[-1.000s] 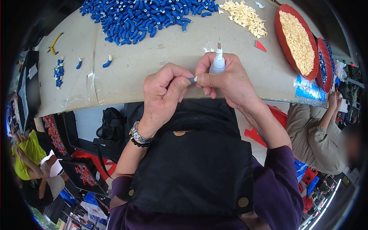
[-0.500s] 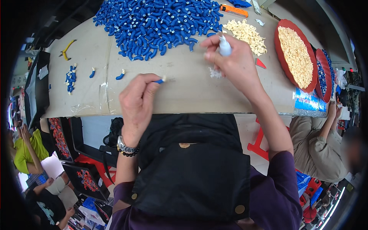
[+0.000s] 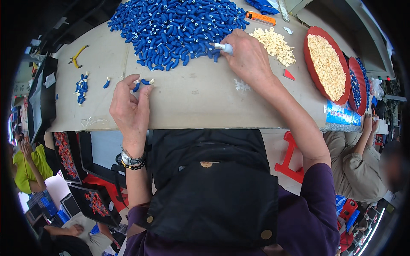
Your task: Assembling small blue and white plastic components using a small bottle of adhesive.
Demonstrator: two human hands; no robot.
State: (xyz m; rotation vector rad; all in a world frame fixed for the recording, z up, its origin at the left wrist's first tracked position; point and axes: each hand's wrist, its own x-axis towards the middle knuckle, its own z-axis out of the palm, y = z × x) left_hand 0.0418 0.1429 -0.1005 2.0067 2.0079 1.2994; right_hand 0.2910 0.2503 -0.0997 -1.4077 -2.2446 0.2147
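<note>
My left hand [image 3: 130,104] is over the left part of the table, thumb and forefinger apart. At its fingertips lie a short curved blue piece with a cream tip [image 3: 146,81] and another blue piece [image 3: 136,87]. My right hand [image 3: 247,57] is closed round a small white squeeze bottle [image 3: 226,48], its narrow nozzle pointing left at the lower right edge of a big heap of curved blue pieces [image 3: 179,30]. A single blue piece [image 3: 106,82] and a small cluster of cream-tipped blue pieces [image 3: 81,88] lie farther left.
Right of the heap are loose cream bits [image 3: 275,45], an orange stick-shaped tool [image 3: 260,17] and a red triangle [image 3: 289,75]. A red scalloped tray [image 3: 308,64] holds more cream bits. Yellow-handled pliers [image 3: 78,55] lie at left. Other people sit on both sides.
My left hand has moved left and opened, leaving the cream-tipped blue piece on the table. My right hand has moved left and up with the bottle, its nozzle swinging down to the heap's edge.
</note>
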